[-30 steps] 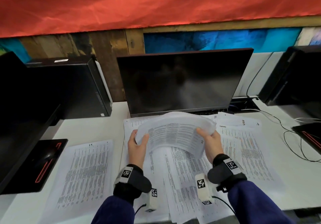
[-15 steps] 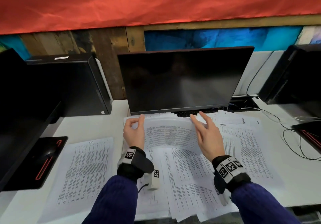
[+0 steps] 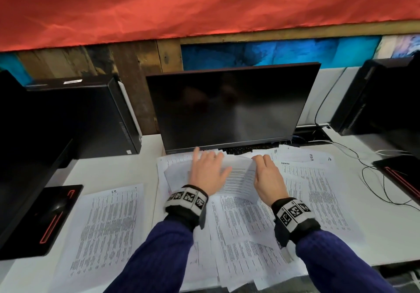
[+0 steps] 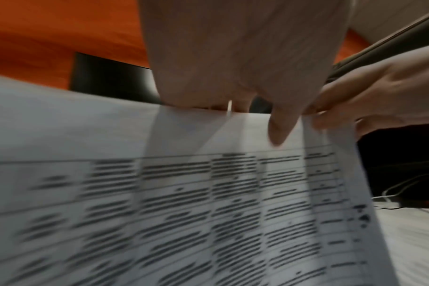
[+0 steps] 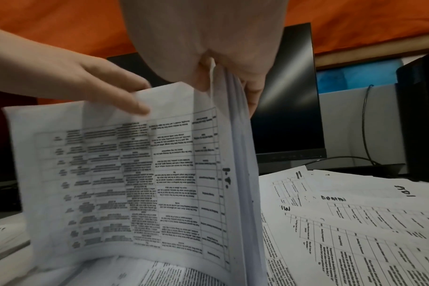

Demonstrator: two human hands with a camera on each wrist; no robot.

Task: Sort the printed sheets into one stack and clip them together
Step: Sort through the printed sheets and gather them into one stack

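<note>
— What are the fingers doing just now?

— The fingers (image 5: 254,96) of the right hand (image 3: 269,179) are pinching the right edge of the sheaf (image 3: 238,176). The thumb is on one face and the rest are curling behind, and they're tipping that edge up. The left hand (image 3: 208,174) is lying flat on top with its fingers straight and spread, pressing the other side down.

— Wasn't that sheaf up in the air a second ago?

— It was, bowing between both hands. Then it was going down in front of the monitor (image 3: 227,106) and both hands were letting go. Now the right one is taking hold again, and the left is only steadying.

— So where is it sitting?

— On the loose sheets (image 3: 318,190) at the back of the bench (image 3: 109,165), just in front of the monitor's lower edge.

— And what does that mean for the job?

— I'd say they're squaring up or leafing through what's gathered, not finishing. Plenty of pages are lying scattered, one separate sheet (image 3: 106,224) is lying apart on the left, and I'm not seeing any clip.
</note>
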